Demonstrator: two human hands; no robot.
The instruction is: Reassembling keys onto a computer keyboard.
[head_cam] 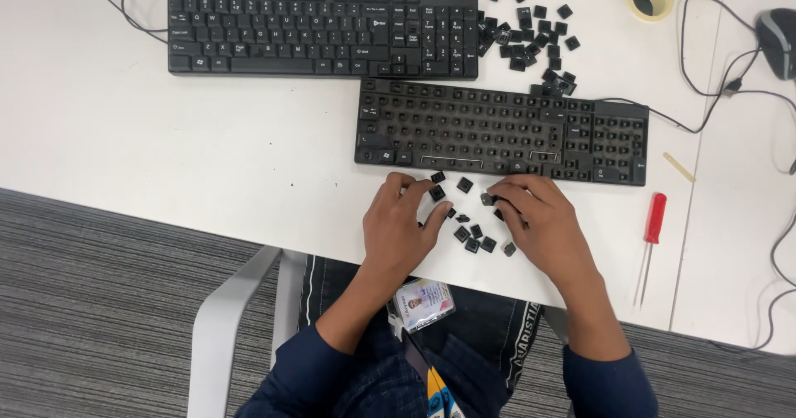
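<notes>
Head view, steeply down, near desk (166,136)

The mouse (779,41) is cut off by the right edge.

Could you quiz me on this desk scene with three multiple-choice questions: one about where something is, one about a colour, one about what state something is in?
1. Where does the screwdriver lie?
A. Right of the hands, on the table
B. On the upper keyboard
C. On the floor

2. What colour is the screwdriver's handle?
A. Blue
B. Red
C. Yellow

3. What state is the nearer keyboard in?
A. All its keys in place
B. Most of its keycaps off
C. Turned upside down

Answers:
1. A: it lies on the white table, to the right of the right hand.
2. B: the handle is plainly red.
3. B: bare key sockets show across it, and loose keycaps lie by the left hand and in a pile beside the upper keyboard, which has its keys.
</notes>
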